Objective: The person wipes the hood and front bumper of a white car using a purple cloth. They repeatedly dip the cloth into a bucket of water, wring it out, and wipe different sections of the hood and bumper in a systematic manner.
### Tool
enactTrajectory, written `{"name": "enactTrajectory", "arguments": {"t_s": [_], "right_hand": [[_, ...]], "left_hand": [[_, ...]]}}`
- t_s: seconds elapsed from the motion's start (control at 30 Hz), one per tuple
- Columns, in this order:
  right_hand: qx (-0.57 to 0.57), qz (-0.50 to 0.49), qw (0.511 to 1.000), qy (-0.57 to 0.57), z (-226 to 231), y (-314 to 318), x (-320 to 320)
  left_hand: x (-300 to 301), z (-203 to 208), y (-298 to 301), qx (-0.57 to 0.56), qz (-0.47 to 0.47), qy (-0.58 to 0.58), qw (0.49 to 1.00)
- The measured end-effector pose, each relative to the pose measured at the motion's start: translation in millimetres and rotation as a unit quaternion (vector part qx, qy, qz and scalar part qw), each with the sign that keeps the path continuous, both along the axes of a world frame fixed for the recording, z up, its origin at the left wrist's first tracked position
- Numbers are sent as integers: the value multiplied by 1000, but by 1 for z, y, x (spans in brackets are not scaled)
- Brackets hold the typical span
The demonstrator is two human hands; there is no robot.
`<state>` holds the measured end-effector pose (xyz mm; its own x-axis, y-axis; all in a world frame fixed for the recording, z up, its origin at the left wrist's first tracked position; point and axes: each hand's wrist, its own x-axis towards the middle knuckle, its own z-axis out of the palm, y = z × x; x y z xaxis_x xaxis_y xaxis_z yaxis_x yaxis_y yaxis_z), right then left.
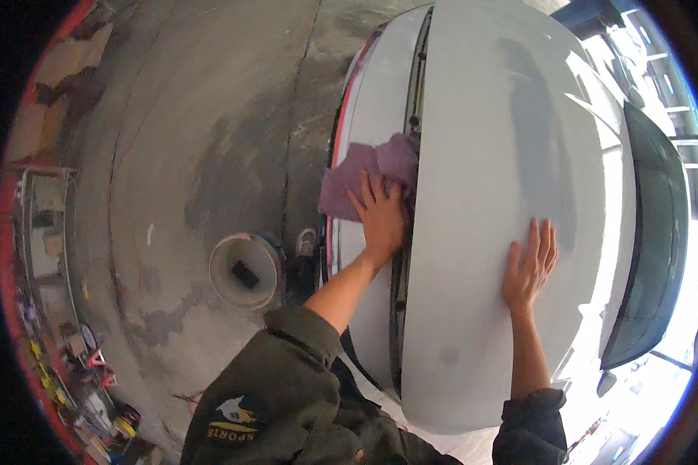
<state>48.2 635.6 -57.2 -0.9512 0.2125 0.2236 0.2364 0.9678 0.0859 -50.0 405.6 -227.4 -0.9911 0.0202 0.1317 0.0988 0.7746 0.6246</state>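
Observation:
A large pale grey car hood (473, 232) fills the middle of the view, dulled by a darker patch on its upper part. My right hand (531, 267) lies flat on it, palm down, fingers stretched out and holding nothing. Along the hood's left edge, a purple cloth (349, 186) is draped over the white front end (381, 93) of the car and the dark gap beside the hood. My left hand (381, 217) rests on the cloth's lower part with its fingers spread; part of its edge reaches the dark gap.
A pale round bucket (244, 242) with a dark object inside stands on the grey concrete floor (202, 116). My shoe (306, 242) shows beside it. The windshield (651, 240) lies to the right. Shelving and scattered tools (101, 380) line the far left.

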Motion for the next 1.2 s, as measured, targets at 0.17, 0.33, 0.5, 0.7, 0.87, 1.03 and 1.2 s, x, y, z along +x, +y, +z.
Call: {"name": "enactTrajectory", "arguments": {"t_s": [0.17, 0.33, 0.5, 0.7, 0.87, 1.03, 1.2], "right_hand": [[29, -25, 999, 16, -9, 11, 4], [35, 1, 999, 31, -16, 14, 7], [44, 2, 998, 43, -22, 24, 5], [-13, 32, 999, 30, -20, 23, 13], [-224, 130, 965, -42, 22, -25, 89], [-543, 68, 837, 30, 95, -84, 241], [-721, -9, 662, -205, 88, -158, 385]], "left_hand": [[160, 9, -3, 37, -9, -42, 998], [287, 15, -8, 52, -11, -101, 993], [373, 12, -2, 81, -19, -118, 990], [452, 7, 11, 156, 0, -115, 981], [482, 20, 10, 157, -56, -174, 971], [496, 34, -46, 265, -123, -262, 920], [469, 47, -135, 699, 71, -541, 462]]}}
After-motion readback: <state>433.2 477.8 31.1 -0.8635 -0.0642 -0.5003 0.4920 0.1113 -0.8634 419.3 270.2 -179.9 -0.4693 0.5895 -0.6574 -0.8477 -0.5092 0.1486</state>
